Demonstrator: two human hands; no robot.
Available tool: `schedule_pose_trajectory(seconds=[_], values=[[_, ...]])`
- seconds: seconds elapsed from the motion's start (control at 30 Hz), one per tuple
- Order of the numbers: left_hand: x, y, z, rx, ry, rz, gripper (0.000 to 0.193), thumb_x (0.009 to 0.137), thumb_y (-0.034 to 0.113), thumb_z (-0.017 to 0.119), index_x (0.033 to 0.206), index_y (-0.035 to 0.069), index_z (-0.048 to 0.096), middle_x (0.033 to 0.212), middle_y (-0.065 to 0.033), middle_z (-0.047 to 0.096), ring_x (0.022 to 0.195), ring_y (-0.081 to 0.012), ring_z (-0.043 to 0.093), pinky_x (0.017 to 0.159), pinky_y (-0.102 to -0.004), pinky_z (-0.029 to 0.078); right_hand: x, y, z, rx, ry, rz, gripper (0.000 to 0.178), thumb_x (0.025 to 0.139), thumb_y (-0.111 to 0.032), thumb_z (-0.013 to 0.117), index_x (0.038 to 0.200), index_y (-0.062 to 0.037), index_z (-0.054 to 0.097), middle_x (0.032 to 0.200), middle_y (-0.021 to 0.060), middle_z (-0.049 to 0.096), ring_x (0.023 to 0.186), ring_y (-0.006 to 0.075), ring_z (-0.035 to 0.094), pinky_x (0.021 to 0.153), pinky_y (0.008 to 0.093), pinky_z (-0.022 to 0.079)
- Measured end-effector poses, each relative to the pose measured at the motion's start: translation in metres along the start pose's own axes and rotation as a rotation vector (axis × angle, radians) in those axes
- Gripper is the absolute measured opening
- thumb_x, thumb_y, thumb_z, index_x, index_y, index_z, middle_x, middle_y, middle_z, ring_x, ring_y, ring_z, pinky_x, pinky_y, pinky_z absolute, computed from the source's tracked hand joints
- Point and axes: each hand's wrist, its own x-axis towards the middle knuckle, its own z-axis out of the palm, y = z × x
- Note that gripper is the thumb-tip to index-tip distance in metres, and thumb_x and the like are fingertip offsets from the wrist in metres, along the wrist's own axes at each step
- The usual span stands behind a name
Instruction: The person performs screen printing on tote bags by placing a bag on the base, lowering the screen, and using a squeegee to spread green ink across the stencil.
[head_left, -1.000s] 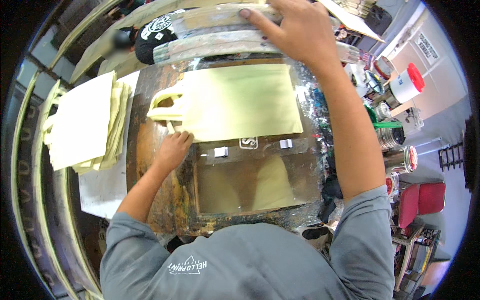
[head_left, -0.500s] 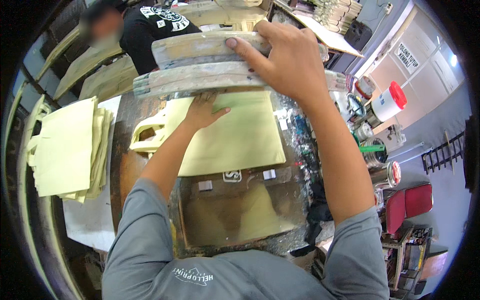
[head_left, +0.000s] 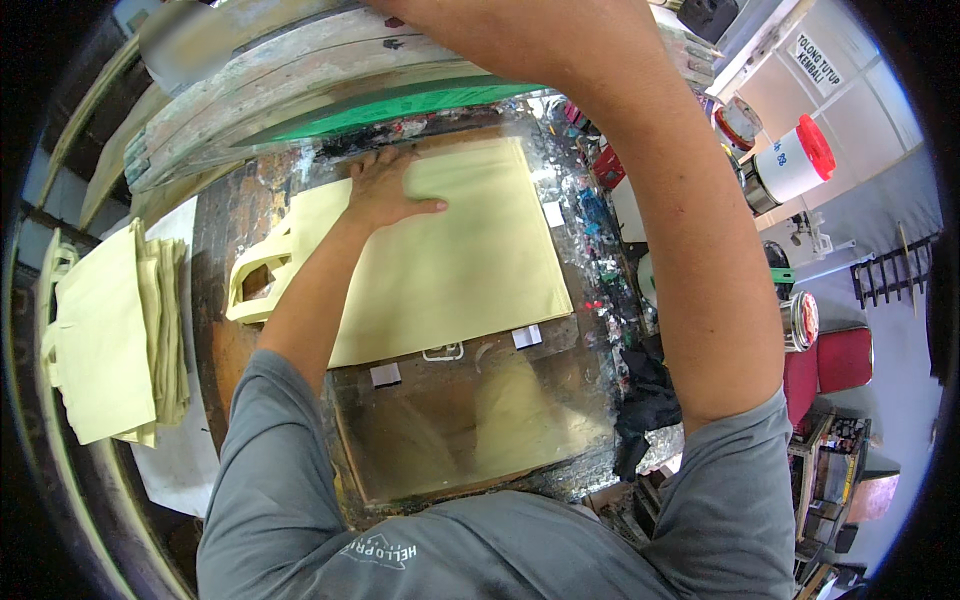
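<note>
A pale yellow cloth bag [head_left: 460, 260] lies flat on a paint-stained board, its handle loop on the left. My left hand [head_left: 385, 190] rests on the bag's far left part, palm down with the thumb spread. At the top of the view, my right hand [head_left: 500, 35] is on a worn wooden screen-printing frame [head_left: 290, 75], its fingertips cut off by the picture's edge. Green mesh [head_left: 400, 106] shows along the underside of the tilted frame, which stands raised beyond the bag. White tape pieces [head_left: 386, 375] sit by the bag's near edge.
Several matching bags [head_left: 105, 330] are stacked at the left. A glossy brown board surface [head_left: 410, 440] lies nearest me. To the right are a black cloth [head_left: 650, 385], a paint can [head_left: 800, 322] and a red-lidded white tub [head_left: 795, 165]. A person [head_left: 185, 40] is at the far left.
The frame has come nearer and larger in view, and its green mesh now shows. My right hand has moved up to the picture's top edge. The left hand stays on the bag.
</note>
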Motion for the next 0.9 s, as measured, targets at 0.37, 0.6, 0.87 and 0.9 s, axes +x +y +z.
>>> schedule_pose_trajectory(seconds=[0.37, 0.6, 0.87, 0.9], values=[[-0.005, 0.007, 0.004, -0.03, 0.146, 0.037, 0.118, 0.066, 0.084, 0.083, 0.156, 0.012, 0.057, 0.167, -0.0175, 0.045, 0.155, -0.0424, 0.038, 0.124, -0.0692, 0.021, 0.004, 0.002, -0.017, 0.081, -0.266, -0.003, 0.067, 0.111, -0.068, 0.04, 0.095, -0.0072, 0.065, 0.076, 0.0028, 0.059, 0.069, 0.0156, 0.052, 0.067, 0.0354, 0.048], [-0.147, 0.038, -0.032, -0.417, 0.105, 0.135, 0.103, 0.079, 0.07, 0.083, 0.16, 0.014, 0.053, 0.166, -0.0192, 0.047, 0.157, -0.0378, 0.039, 0.128, -0.0688, 0.021, -0.004, 0.01, -0.004, 0.031, -0.206, 0.014, 0.093, 0.108, -0.08, 0.031, 0.132, 0.0013, 0.069, 0.111, 0.0128, 0.077, 0.089, 0.0173, 0.068, 0.07, 0.0329, 0.053], [-0.253, 0.147, 0.021, -0.112, 0.208, 0.164, 0.054, 0.105, 0.039, 0.066, 0.156, 0.026, 0.059, 0.169, -0.0114, 0.045, 0.158, -0.0406, 0.036, 0.126, -0.0787, 0.013, -0.007, -0.001, 0.014, 0.01, -0.058, 0.021, 0.091, 0.107, -0.08, 0.036, 0.138, -0.0002, 0.068, 0.119, 0.0112, 0.078, 0.106, 0.0134, 0.071, 0.078, 0.0304, 0.057], [-0.25, 0.152, 0.029, -0.092, 0.204, 0.132, 0.053, 0.105, 0.038, 0.065, 0.156, 0.028, 0.059, 0.169, -0.0109, 0.044, 0.158, -0.0413, 0.036, 0.124, -0.081, 0.012, -0.007, 0.001, 0.012, 0.018, -0.152, 0.079, 0.09, 0.107, -0.08, 0.037, 0.135, -0.0005, 0.069, 0.116, 0.0106, 0.078, 0.104, 0.0131, 0.07, 0.077, 0.0306, 0.057]])
